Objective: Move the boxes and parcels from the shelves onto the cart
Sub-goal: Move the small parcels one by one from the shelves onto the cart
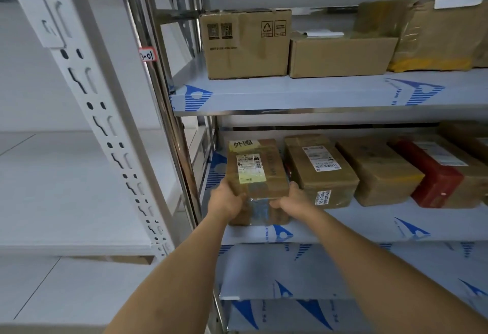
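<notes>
Gripping the taped parcel (pixel 257 175) from both sides, we have our arms stretched out toward the middle shelf (pixel 369 224) of the steel rack. Our left hand (pixel 227 200) clasps the parcel's near left corner, thumb curled over the front edge and the other fingers hidden behind the side, so we cannot tell how they lie. Our right hand (pixel 291 200) holds the near right corner the same way, thumb hooked onto the front face, the remaining fingers tucked between this parcel and the labelled parcel (pixel 320 170) just beside it. The held parcel sits at the left end of the shelf, its front edge close to the shelf lip; we cannot tell whether it is raised off the surface. It carries a pale shipping label on top and a yellow strip with handwriting at its far end.

Further right on the same shelf stand a plain brown parcel (pixel 380 170) and a red-sided box (pixel 438 175), all close together in a row. On the upper shelf (pixel 317 93) we see a cardboard box (pixel 245 43) with recycling marks, a lower flat carton (pixel 340 55) touching it, and a tape-wrapped bundle (pixel 435 35) at the right. A white slotted upright (pixel 87 91) crosses the left foreground.
</notes>
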